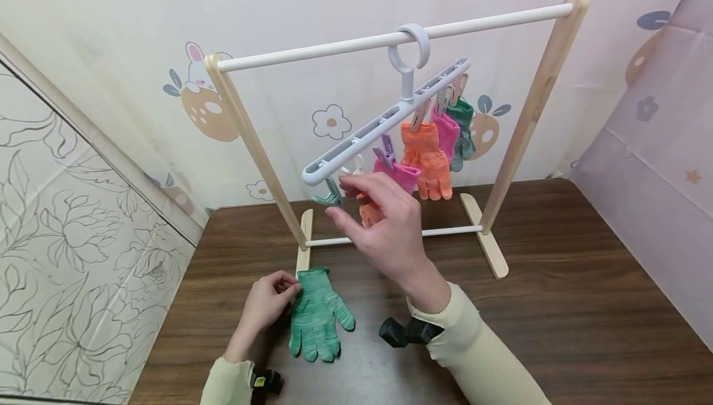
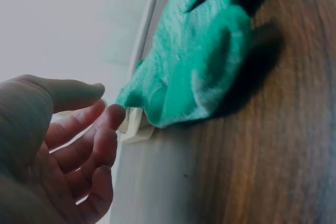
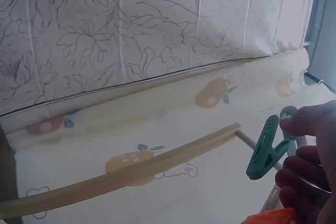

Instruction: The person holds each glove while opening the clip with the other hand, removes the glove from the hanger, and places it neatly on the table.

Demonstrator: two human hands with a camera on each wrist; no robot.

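A green knitted glove (image 1: 316, 315) lies flat on the table, its cuff toward the rack. Beside the cuff is my left hand (image 1: 270, 300); in the left wrist view its loosely bent fingers (image 2: 107, 140) meet the glove's edge, thumb and forefinger apart. My right hand (image 1: 387, 225) is raised under the near end of the pale hanger (image 1: 362, 142), thumb and forefinger spread. Just beyond those fingertips hangs a green clothes peg (image 1: 330, 194). In the right wrist view the green peg (image 3: 265, 150) is next to the thumb; whether they touch I cannot tell.
The hanger hooks over the white rail (image 1: 312, 52) of a wooden rack. Pegged along it are an orange glove (image 1: 426, 160), pink gloves (image 1: 445, 129) and a green one (image 1: 462, 135). A purple peg (image 1: 385, 151) grips another pink glove, partly behind my right hand.
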